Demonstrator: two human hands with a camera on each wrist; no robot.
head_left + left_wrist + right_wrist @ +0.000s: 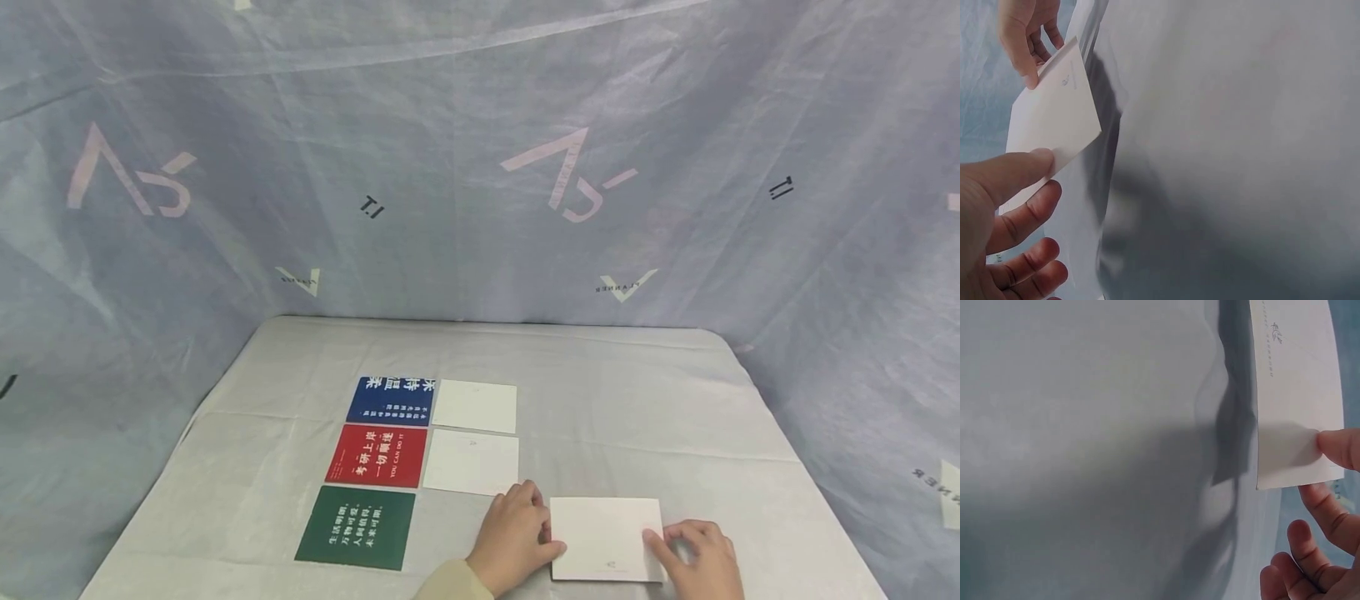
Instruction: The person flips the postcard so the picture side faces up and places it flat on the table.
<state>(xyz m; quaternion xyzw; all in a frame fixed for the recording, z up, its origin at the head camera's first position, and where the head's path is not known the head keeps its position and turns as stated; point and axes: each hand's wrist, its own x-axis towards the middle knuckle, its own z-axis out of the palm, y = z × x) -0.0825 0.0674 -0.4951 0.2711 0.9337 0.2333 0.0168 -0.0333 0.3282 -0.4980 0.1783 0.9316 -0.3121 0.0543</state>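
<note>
A white card with a small printed mark lies between my hands near the front of the table; whether it is a single card or a small stack, I cannot tell. My left hand pinches its left edge, and in the left wrist view the thumb presses on top with the index finger below. At the opposite edge my right hand pinches the card between thumb and index finger. In the right wrist view the other fingers curl loosely, off the card.
Left of my hands lie a blue card, a red card and a green card in a column. Beside the blue one is a white card, and another white card lies by the red one. Grey-blue printed cloth hangs around the table.
</note>
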